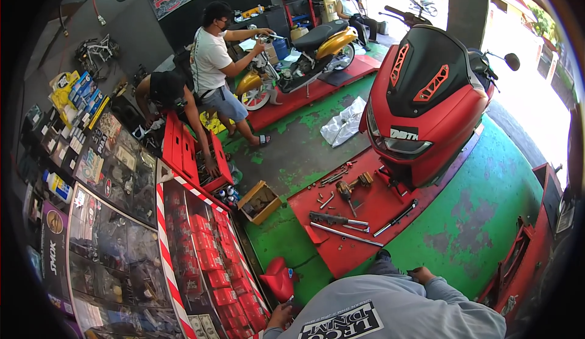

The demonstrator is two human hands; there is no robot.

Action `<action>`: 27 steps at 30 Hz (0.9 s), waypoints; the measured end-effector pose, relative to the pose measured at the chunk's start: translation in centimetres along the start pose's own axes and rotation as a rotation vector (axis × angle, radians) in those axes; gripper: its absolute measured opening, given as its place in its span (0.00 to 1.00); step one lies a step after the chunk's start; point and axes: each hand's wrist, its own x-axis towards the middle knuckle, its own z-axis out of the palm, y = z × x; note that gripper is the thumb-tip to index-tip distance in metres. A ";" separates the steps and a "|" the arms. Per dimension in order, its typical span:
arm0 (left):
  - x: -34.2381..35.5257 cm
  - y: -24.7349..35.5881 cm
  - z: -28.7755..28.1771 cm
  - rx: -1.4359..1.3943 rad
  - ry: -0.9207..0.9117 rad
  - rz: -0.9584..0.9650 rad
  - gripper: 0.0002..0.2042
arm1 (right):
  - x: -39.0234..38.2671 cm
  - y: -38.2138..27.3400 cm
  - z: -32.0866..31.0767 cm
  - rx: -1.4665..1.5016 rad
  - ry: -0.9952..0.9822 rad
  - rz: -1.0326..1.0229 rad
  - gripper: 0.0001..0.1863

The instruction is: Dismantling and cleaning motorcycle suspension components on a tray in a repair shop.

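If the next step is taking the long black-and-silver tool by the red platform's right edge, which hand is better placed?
Probably the right hand: in the picture it is nearer to the tool lying on the red platform. The left hand is farther off, down beside the display case.

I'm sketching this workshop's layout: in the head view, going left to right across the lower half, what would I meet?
Glass display case, red packets, left hand, bronze-coloured power tool, right hand, red metal frame.
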 end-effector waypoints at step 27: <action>-3.3 2.8 10.8 0.042 0.181 -0.023 0.29 | 8.9 -4.7 -8.4 -0.194 -0.173 -0.286 0.11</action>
